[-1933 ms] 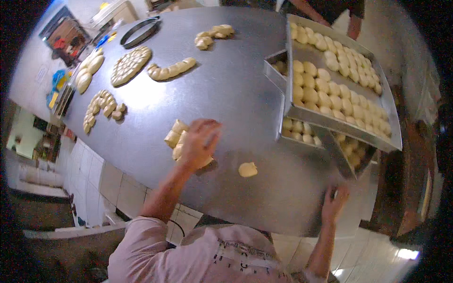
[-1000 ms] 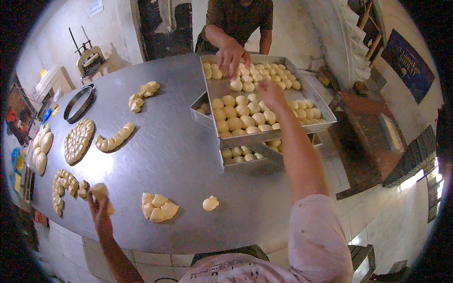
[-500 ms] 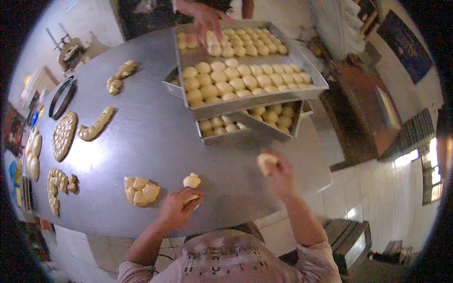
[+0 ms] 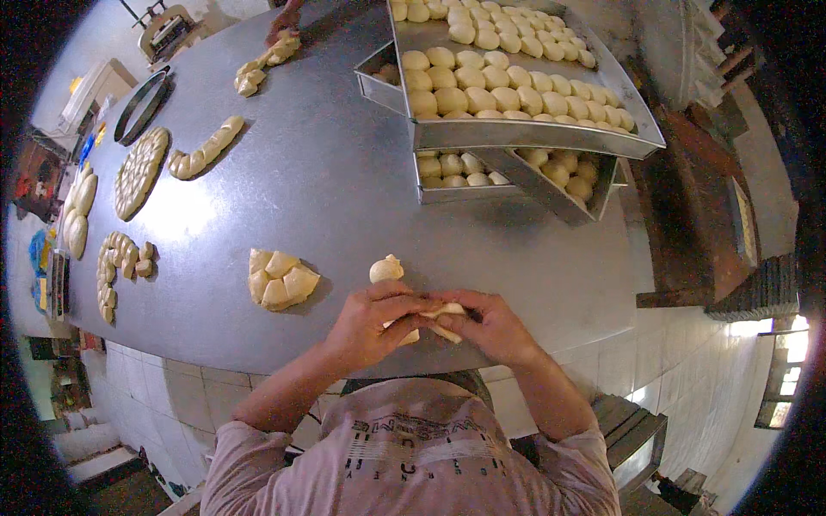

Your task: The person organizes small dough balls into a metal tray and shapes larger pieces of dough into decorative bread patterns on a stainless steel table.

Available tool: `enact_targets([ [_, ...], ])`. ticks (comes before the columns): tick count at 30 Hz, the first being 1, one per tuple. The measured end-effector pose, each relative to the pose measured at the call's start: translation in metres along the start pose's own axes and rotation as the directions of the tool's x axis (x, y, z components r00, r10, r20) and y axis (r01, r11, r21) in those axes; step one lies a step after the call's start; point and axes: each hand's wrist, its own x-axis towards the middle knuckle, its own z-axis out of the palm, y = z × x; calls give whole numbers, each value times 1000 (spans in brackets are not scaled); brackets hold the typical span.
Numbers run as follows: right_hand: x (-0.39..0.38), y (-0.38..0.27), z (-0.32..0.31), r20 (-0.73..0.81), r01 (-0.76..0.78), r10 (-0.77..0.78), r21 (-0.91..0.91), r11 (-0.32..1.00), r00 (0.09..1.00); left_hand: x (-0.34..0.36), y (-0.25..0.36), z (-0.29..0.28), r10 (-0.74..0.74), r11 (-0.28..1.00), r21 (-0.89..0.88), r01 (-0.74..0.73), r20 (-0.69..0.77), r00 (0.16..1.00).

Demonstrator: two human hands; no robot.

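Note:
In front of me, close to the table's near edge, my two hands meet over pale dough. My right hand [image 4: 499,328] is closed, its thumb and fingers gripping a folded piece of dough [image 4: 451,323]. Against it, my left hand [image 4: 372,325] is also closed, with pale dough showing under its fingers. Just beyond the left hand rests a small dough ball [image 4: 386,269] with a ragged top. To the left lies a part-round slab of dough [image 4: 281,281], scored or cut into chunky pieces.
Stacked metal trays [image 4: 533,135] of dough balls [image 4: 516,90] stand at the far right. More dough lies leftward: a cut disc [image 4: 142,172], a curved row [image 4: 206,148], an arc [image 4: 112,267]. A metal ring [image 4: 142,107] sits near them. Another person's hand [image 4: 282,26] touches a far dough strip [image 4: 267,62].
My right hand has come in from the right with its dough to meet my left. The other person's hand at the tray is gone; a hand now touches the far dough strip. The view has shifted.

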Motion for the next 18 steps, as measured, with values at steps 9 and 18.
enact_targets([
  [9, -83, 48, -56, -672, -286, 11, -301, 910, 741, -3, -51, -31, -306, 952, -78, 296, -247, 919],
  [18, 3, 98, -98, -654, -446, -450, -751, 487, 609, 14, -90, 20, 4, 914, 405, -25, 52, 999],
])
